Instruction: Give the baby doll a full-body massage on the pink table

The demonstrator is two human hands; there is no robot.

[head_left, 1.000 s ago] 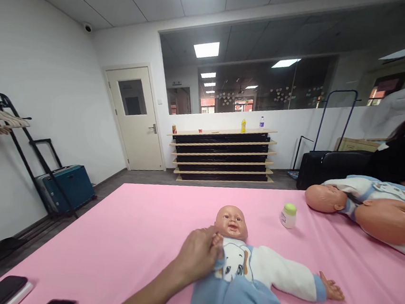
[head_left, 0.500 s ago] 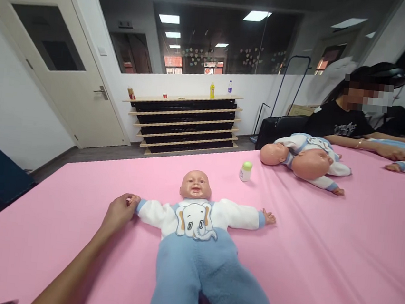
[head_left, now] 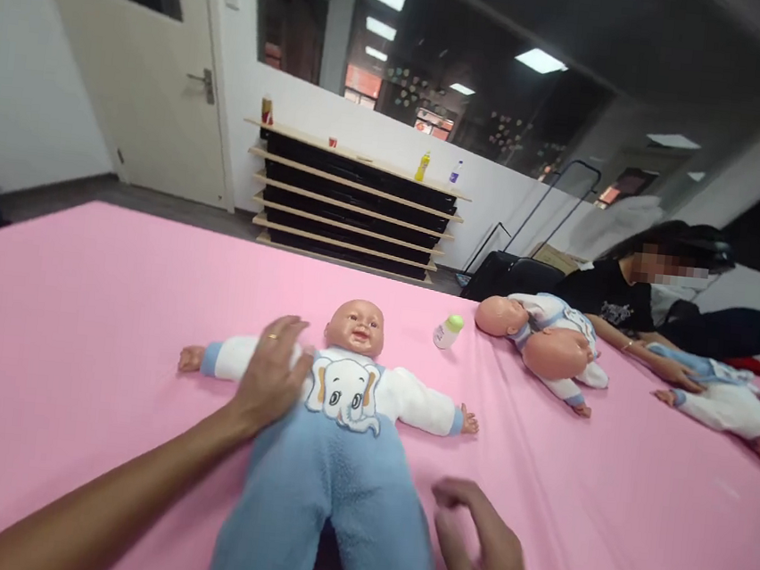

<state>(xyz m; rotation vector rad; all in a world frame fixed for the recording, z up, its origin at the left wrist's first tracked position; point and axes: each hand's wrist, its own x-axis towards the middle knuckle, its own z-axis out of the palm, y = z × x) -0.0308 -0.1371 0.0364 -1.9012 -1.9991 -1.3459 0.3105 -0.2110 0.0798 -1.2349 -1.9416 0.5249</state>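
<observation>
A baby doll [head_left: 327, 477] in a white and blue outfit with an elephant on the chest lies on its back before me, arms spread out. My left hand [head_left: 274, 369] rests at its upper arm and shoulder on the left side, fingers apart and holding nothing. Low on the right, my right hand [head_left: 489, 551] hovers beside the doll's leg, slightly blurred. Its thumb and fingers are curved with a gap between them, and nothing is in it. Beyond the doll's head, a small white jar with a green lid [head_left: 448, 332] stands on the table.
A pink cloth [head_left: 83, 292] covers the table. Two more dolls [head_left: 552, 351] lie piled at the right. A person in a black shirt [head_left: 617, 294] sits beyond them, one hand near another doll [head_left: 731, 413]. Shelving [head_left: 354, 202] lines the wall behind.
My left hand has let go of the doll's hand and moved right to its shoulder. My right hand has come into view. The camera view has tilted.
</observation>
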